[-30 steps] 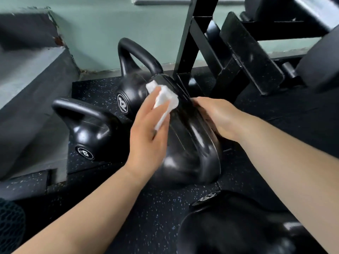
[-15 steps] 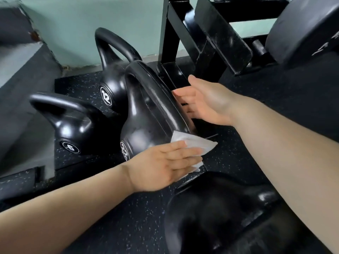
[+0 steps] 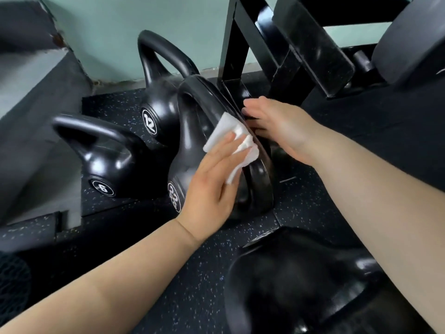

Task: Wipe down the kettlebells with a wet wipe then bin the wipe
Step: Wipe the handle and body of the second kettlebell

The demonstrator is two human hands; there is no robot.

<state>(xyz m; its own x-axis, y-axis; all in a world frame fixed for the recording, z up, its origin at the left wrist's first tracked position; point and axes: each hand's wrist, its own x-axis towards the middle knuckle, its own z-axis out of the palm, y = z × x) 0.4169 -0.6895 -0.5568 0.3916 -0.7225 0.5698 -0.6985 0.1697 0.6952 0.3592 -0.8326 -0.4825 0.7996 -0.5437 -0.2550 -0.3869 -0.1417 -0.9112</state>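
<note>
The left hand (image 3: pixel 212 186), fingers flat, pressed a white wipe (image 3: pixel 231 133) against the handle of the 22 kettlebell (image 3: pixel 185 169) on the floor (image 3: pixel 301 208); the right hand (image 3: pixel 277 126), fingers straight, touched the handle's right side.

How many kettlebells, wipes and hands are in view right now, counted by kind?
Kettlebells: 4, namely the 6 kettlebell, the 12 kettlebell, the 22 kettlebell and the foreground kettlebell
Wipes: 1, the wet wipe
Hands: 2, the left hand and the right hand
Total: 7
</note>
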